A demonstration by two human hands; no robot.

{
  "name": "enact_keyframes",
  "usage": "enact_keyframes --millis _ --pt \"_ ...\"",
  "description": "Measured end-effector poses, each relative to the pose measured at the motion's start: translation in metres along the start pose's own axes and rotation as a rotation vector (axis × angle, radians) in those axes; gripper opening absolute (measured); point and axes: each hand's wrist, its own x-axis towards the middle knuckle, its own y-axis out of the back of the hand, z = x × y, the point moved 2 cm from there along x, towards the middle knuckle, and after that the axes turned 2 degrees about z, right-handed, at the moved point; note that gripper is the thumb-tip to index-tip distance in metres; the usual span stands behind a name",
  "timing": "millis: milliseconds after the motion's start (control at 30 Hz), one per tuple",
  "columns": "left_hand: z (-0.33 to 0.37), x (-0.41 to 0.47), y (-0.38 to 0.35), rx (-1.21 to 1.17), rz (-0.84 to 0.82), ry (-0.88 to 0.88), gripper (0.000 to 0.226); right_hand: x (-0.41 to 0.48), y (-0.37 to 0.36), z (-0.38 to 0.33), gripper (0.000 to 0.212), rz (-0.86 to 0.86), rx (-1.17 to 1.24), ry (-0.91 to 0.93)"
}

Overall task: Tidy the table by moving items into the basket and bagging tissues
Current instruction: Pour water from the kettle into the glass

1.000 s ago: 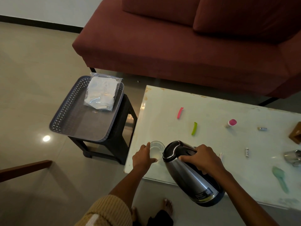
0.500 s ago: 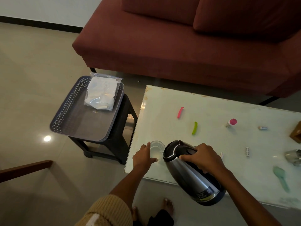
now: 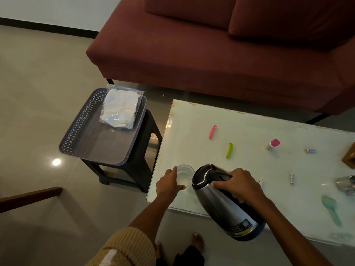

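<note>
My left hand is wrapped around a clear glass standing at the near left corner of the white table. My right hand grips the black handle of a steel kettle, which is tilted with its spout over the glass. A grey lattice basket sits on a black stool to the left, with a clear bag of tissues lying in its far end.
On the table lie a pink clip, a green clip, a pink-capped bottle, two small batteries, a teal spoon, a steel cup and a wooden block. A maroon sofa stands behind.
</note>
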Motion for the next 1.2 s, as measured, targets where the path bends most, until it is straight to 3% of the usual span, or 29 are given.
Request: enact_keyframes --millis 433,600,733,900,1000,1200 --pt "0.000 -0.002 -0.005 0.052 -0.003 -0.007 0.084 -0.012 -0.005 0.011 0.067 -0.031 0.027 0.035" --pt "0.006 -0.009 -0.002 0.032 -0.042 0.006 0.090 -0.028 -0.003 0.026 0.043 -0.032 0.122 0.021" --pt "0.015 -0.020 0.011 -0.125 -0.022 0.082 0.081 -0.046 0.010 0.029 0.019 -0.023 0.215 0.064" --pt "0.039 -0.039 0.044 -0.541 0.128 0.156 0.032 -0.072 0.036 0.028 0.017 0.000 0.325 0.071" --pt "0.067 -0.055 0.073 -0.864 0.032 0.190 0.037 -0.085 0.056 0.020 0.016 0.010 0.404 0.098" --pt "0.095 -0.079 0.137 -0.915 0.108 0.089 0.023 -0.101 0.105 -0.012 0.023 -0.023 0.432 0.200"
